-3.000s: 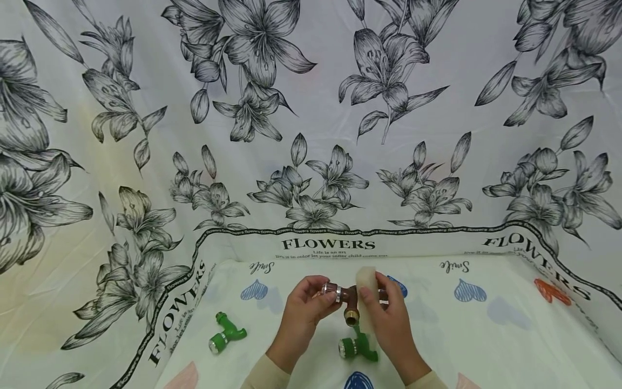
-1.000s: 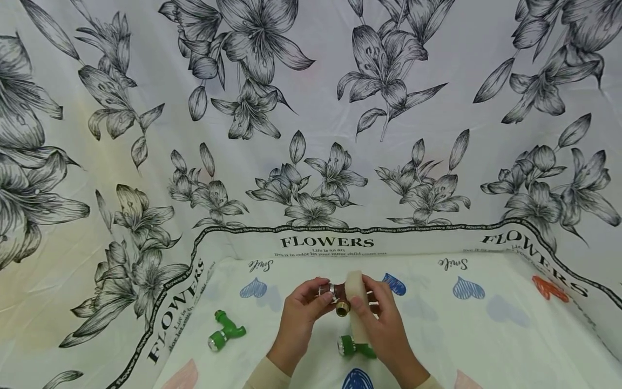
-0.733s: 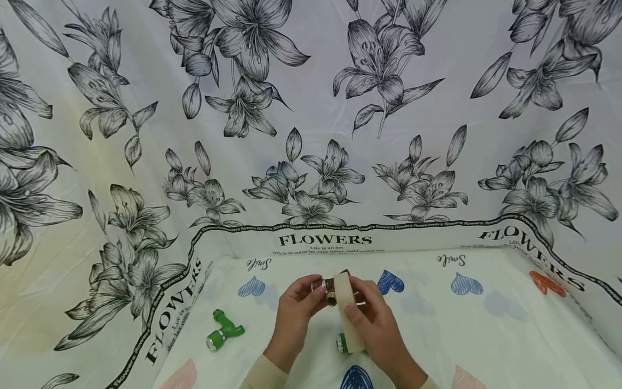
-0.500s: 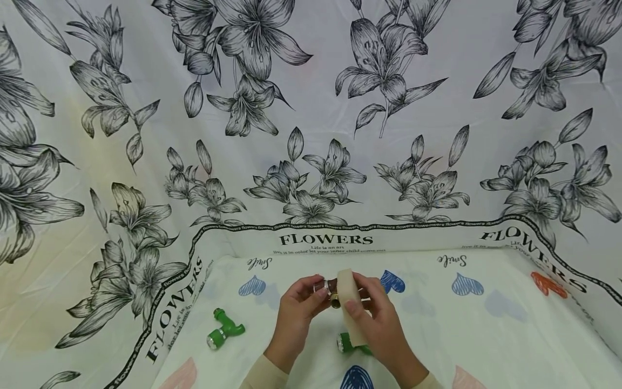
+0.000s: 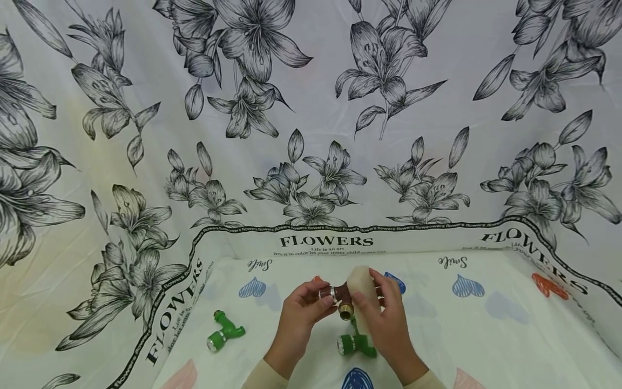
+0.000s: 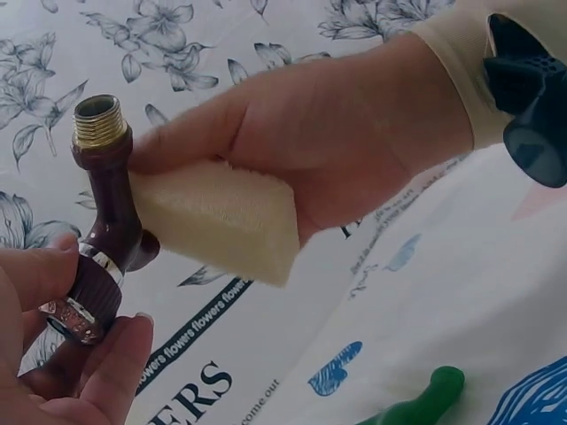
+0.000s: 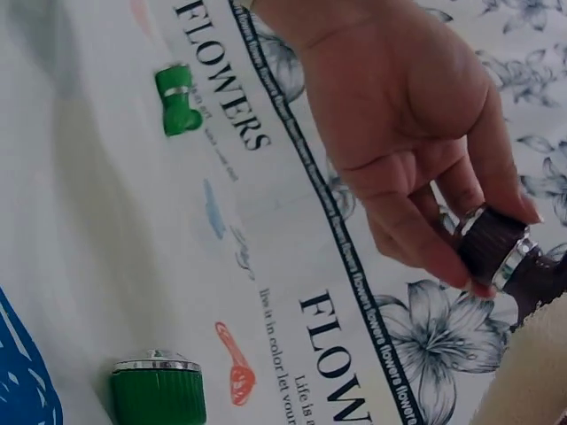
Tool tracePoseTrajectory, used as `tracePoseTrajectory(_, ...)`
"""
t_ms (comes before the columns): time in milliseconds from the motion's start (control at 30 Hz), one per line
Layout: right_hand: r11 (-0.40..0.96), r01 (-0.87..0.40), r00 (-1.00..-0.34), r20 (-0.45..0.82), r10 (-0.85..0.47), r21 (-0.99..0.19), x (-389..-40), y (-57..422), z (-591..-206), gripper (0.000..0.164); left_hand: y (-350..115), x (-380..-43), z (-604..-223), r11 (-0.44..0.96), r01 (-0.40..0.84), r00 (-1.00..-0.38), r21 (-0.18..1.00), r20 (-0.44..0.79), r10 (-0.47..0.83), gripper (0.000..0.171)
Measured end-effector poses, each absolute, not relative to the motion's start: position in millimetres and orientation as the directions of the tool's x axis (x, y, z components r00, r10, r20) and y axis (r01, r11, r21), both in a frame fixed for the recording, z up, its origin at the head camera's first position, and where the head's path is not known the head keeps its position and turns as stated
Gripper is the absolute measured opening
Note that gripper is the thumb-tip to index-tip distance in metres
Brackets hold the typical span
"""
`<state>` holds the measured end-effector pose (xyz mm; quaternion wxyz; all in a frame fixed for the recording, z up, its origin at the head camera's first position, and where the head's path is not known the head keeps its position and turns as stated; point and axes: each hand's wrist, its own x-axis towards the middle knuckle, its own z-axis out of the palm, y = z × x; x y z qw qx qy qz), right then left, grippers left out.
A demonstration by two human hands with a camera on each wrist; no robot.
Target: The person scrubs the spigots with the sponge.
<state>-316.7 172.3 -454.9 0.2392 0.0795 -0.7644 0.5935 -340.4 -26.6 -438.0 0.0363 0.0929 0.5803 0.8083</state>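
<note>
A dark brown tap (image 5: pixel 343 293) with a brass threaded inlet (image 6: pixel 99 122) is held up above the cloth. My left hand (image 5: pixel 299 316) pinches its ribbed knob (image 7: pixel 493 243) between thumb and fingers. A cream sponge block (image 5: pixel 360 283) is in my right hand (image 5: pixel 390 324), thumb on the near face and fingers behind. The sponge lies against the tap's body and hides part of it in the head view. In the left wrist view, the inlet points up and the spout is partly covered by the sponge.
One green tap (image 5: pixel 356 346) lies on the white cloth (image 5: pixel 486 335) just below the hands. Another green tap (image 5: pixel 224 330) lies further left. A flower-printed curtain (image 5: pixel 311 108) rises behind and at the sides.
The hands shifted left with tap and sponge, then came back right. Over the last half second the sponge has moved up and right, exposing more of the brown tap and the green tap below.
</note>
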Motion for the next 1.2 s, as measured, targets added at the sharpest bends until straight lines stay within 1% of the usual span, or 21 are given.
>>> tracePoseTrajectory(133, 0.210, -0.377, -0.897, 0.412, 0.160, -0.902, -316.0, 171.9, -457.0, 0.052, -25.9, -339.7, -438.7, -0.307, 0.057, -0.981, 0.950, 0.111, 0.161, 0.038)
tracePoseTrajectory(267, 0.097, -0.347, -0.932, 0.354, 0.073, -0.933, -312.3, 169.3, -453.1, 0.048, -25.9, -341.4, -441.6, -0.294, 0.051, -0.987, 0.955, 0.094, 0.134, 0.033)
tracePoseTrajectory(400, -0.024, -0.311, -0.950, 0.312, -0.010, -0.950, -303.5, 166.1, -445.4, 0.043, -27.4, -341.2, -445.4, -0.315, 0.042, -0.991, 0.948, 0.080, 0.110, 0.035)
tracePoseTrajectory(500, -0.090, -0.325, -0.941, 0.331, -0.064, -0.941, -297.1, 164.1, -438.8, 0.043, -27.9, -341.2, -447.6, -0.341, 0.046, -0.991, 0.939, 0.085, 0.100, 0.039)
tracePoseTrajectory(567, -0.115, -0.361, -0.924, 0.372, -0.088, -0.925, -294.6, 162.7, -434.8, 0.044, -27.2, -341.7, -448.8, -0.346, 0.050, -0.990, 0.937, 0.092, 0.107, 0.038)
tracePoseTrajectory(667, -0.124, -0.414, -0.901, 0.425, -0.083, -0.902, -292.9, 160.0, -430.5, 0.046, -25.2, -342.4, -450.8, -0.326, 0.051, -0.985, 0.944, 0.101, 0.137, 0.035)
tracePoseTrajectory(733, -0.133, -0.432, -0.894, 0.443, -0.065, -0.892, -292.2, 158.0, -429.6, 0.047, -23.6, -342.6, -451.8, -0.279, 0.059, -0.982, 0.958, 0.106, 0.154, 0.034)
tracePoseTrajectory(833, -0.106, -0.458, -0.886, 0.463, -0.030, -0.883, -292.3, 154.6, -431.2, 0.050, -21.0, -342.0, -452.2, -0.213, 0.069, -0.978, 0.975, 0.109, 0.180, 0.036)
tracePoseTrajectory(933, -0.010, -0.482, -0.876, 0.482, 0.008, -0.876, -293.9, 151.7, -434.5, 0.053, -18.1, -340.1, -451.3, -0.177, 0.065, -0.972, 0.982, 0.103, 0.211, 0.037)
tracePoseTrajectory(1067, 0.155, -0.488, -0.862, 0.502, 0.065, -0.859, -297.7, 150.2, -438.2, 0.057, -14.8, -336.3, -451.9, -0.169, 0.053, -0.961, 0.984, 0.096, 0.259, 0.030)
tracePoseTrajectory(1200, 0.258, -0.466, -0.857, 0.504, 0.106, -0.846, -303.5, 153.2, -440.2, 0.059, -13.8, -333.9, -452.8, -0.188, 0.044, -0.947, 0.981, 0.100, 0.305, 0.024)
